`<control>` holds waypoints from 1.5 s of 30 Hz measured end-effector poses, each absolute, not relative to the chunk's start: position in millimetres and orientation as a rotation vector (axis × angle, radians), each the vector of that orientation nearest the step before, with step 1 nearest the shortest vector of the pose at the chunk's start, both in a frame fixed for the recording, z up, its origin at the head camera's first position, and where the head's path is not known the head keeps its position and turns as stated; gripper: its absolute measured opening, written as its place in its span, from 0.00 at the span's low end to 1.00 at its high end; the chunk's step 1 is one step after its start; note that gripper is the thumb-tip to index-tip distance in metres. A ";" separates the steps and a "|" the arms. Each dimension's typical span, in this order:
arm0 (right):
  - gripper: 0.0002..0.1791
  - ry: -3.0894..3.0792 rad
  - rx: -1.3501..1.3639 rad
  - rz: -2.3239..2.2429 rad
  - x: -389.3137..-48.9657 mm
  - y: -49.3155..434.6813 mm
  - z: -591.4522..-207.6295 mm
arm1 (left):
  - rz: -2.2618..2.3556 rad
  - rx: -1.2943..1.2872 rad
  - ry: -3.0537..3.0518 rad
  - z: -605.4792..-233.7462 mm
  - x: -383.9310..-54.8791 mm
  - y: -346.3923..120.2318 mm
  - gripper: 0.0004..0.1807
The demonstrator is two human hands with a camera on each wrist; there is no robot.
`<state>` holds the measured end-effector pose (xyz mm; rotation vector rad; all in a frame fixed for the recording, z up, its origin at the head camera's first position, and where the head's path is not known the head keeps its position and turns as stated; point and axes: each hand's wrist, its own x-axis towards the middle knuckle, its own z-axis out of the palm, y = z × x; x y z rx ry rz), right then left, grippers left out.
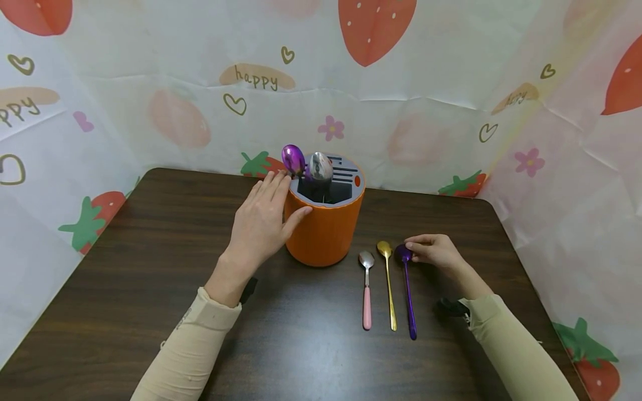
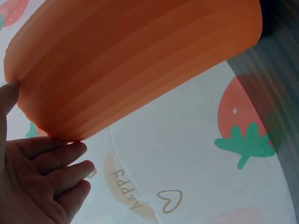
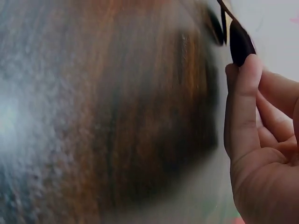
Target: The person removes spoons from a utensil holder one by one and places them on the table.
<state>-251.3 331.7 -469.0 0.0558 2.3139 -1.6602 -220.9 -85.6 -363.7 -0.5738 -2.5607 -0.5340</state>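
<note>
An orange cutlery holder [image 1: 323,236] with a grey slotted top stands near the back of the table. My left hand [image 1: 259,220] rests against its left rim, fingers straight and thumb on the near side; the left wrist view shows the fingertips touching the orange wall [image 2: 140,60]. A shiny purple spoon [image 1: 293,159] and a silver spoon [image 1: 321,167] stand bowl-up in the holder. At the right, my right hand [image 1: 437,254] pinches the bowl of a long dark purple spoon [image 1: 408,301] between thumb and fingers. That bowl [image 3: 241,44] looks nearly black in the right wrist view.
Left of the dark purple spoon lie a gold spoon [image 1: 389,284] and a pink-handled spoon [image 1: 367,306], roughly parallel, bowls away from me. A dark wooden table [image 1: 125,289] carries everything. Behind it hangs a strawberry-print cloth [image 1: 190,61].
</note>
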 end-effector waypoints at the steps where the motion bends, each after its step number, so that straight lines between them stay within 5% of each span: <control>1: 0.23 2.330 0.057 -1.648 -251.0 330.6 -469.0 | -0.533 -0.575 -2.559 -363.7 -220.8 -85.5 0.42; 34: 0.22 2.680 0.077 -1.431 -244.3 325.5 -468.4 | -0.528 -0.568 -2.577 -363.1 -220.7 -85.2 0.42; 45: 0.23 2.778 0.047 -1.553 -235.5 315.4 -436.8 | -0.542 -0.562 -2.596 -362.4 -219.5 -85.4 0.42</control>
